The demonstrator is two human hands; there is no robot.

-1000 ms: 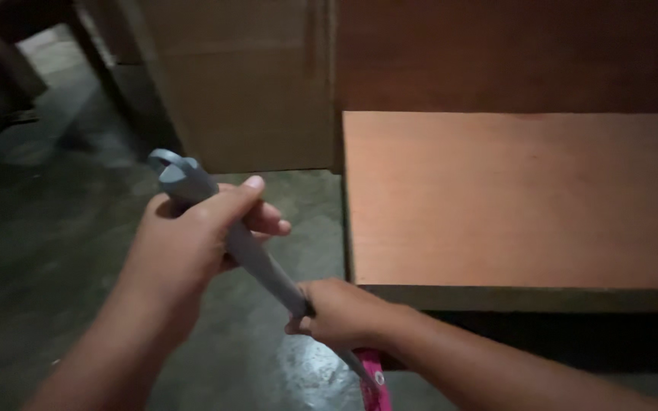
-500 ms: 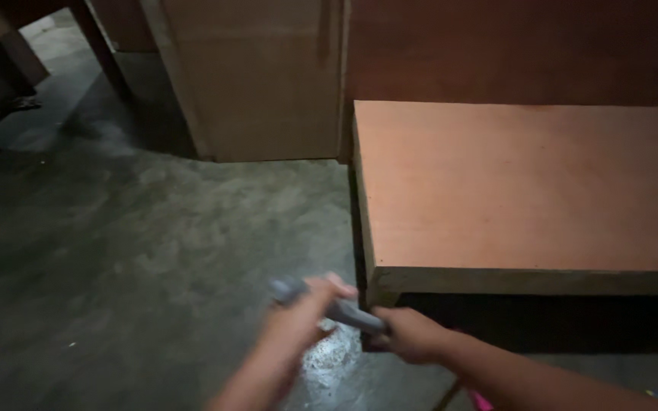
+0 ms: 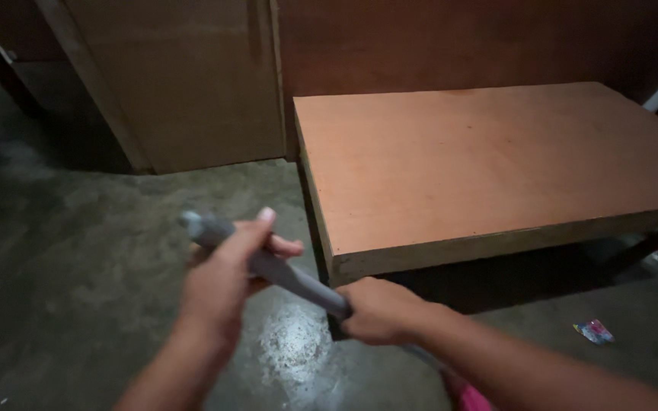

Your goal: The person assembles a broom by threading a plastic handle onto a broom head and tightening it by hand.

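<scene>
A long grey handle (image 3: 283, 275) slants from upper left down to lower right in front of me. My left hand (image 3: 226, 281) is wrapped around its upper end, thumb on top. Lower down the shaft, my right hand (image 3: 378, 310) grips it just in front of the low table's near corner. A bit of pink (image 3: 470, 397) shows at the bottom edge where the handle goes out of view; what it belongs to is hidden.
A low wooden table (image 3: 496, 160) stands to the right on a grey concrete floor (image 3: 62, 251) with a wet shiny patch (image 3: 291, 342). A wooden cabinet panel (image 3: 177, 76) stands behind. A small colourful wrapper (image 3: 594, 331) lies on the floor at right.
Both hands dropped low with the handle, then rose again and shifted left. The view swung right, showing the table's right end and the wrapper.
</scene>
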